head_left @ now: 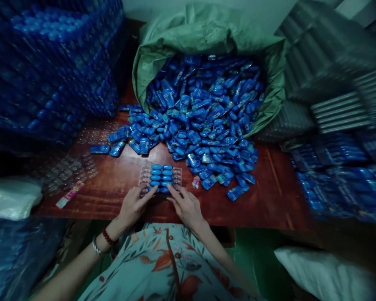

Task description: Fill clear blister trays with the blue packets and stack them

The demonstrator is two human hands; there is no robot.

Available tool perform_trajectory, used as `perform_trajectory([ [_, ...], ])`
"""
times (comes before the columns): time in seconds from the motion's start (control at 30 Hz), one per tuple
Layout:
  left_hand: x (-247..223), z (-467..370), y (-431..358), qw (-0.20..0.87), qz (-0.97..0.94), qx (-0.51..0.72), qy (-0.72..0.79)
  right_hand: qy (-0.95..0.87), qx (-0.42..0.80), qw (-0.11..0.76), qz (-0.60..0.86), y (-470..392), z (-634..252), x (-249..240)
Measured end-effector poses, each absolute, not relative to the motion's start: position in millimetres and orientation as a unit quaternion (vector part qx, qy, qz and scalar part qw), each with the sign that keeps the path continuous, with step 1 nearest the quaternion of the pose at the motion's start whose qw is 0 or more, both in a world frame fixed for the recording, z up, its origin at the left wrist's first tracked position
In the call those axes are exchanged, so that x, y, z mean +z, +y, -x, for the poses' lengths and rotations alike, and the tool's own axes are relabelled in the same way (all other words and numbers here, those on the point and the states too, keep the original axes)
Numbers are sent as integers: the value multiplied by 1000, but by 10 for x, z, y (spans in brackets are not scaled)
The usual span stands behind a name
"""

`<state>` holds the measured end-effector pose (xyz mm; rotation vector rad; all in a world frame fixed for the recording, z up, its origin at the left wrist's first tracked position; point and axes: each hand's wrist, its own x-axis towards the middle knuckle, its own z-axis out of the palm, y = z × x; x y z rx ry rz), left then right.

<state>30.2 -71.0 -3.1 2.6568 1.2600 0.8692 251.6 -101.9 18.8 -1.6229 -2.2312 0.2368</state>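
A clear plastic tray (178, 171) lies on the table near its front edge, with blue oval packs (156, 172) in its two middle columns; its outer columns show no blue. My left hand (134, 205) rests at the tray's lower left, index finger stretched onto a blue pack in the lowest rows. At the lower right, my right hand (188, 208) has its fingers spread, index fingertip touching a blue pack. Beyond the tray, a heap of blue packs (203, 121) spills out of a green sack (272, 79).
Tall stacks of filled blue trays (50, 62) stand at the left. Clear trays (65, 171) and a pink strip (70, 195) lie on the reddish table (257, 209). Grey stacks (329, 50) and blue-filled trays (347, 179) are at the right. A small pink piece (196, 181) lies by the heap.
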Motion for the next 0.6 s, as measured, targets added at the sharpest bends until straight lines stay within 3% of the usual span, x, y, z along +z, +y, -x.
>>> perform_trajectory([
  [0.07,-51,-283,-697,71,-828,336,443,-747,64,223,623,-1064,-2755,137],
  [0.13,-38,-289,-618,107,-781,383,482,-697,26,207,686,-1082,-3046,113],
  [0.3,69,-350,-157,161,-715,426,531,-716,4,12,698,-976,-3610,177],
  [0.37,98,-325,26,161,-696,434,549,-738,28,-27,674,-920,-3654,197],
  [0.6,11,71,323,172,-602,406,666,-756,131,-35,640,-852,-3375,212],
])
